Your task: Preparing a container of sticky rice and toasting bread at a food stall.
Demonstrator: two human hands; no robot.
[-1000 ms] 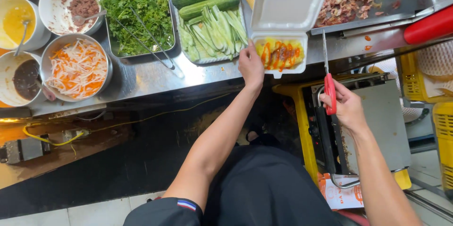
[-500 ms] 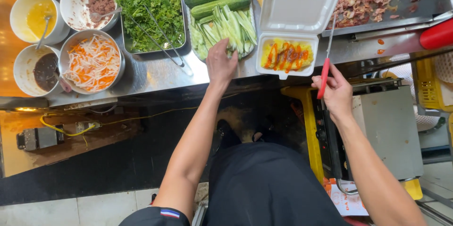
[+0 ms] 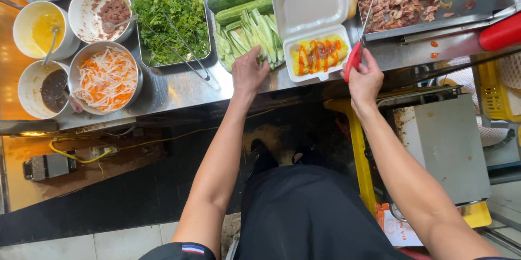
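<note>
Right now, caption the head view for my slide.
Left hand reaches cucumber strips; right hand holds red scissors beside foam box.

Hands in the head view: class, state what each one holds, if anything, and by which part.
The right hand grips red-handled scissors by the handles. The left hand rests on the cucumber strips; whether it grips any cannot be told.

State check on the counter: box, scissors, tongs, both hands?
Foam box: lid open, filled bread with red sauce inside.
Scissors: red handles, held upright beside the box.
Right hand: grip shut on scissors.
Left hand: open, on the cucumber strips.
Tongs: lying across the herb tray.
</note>
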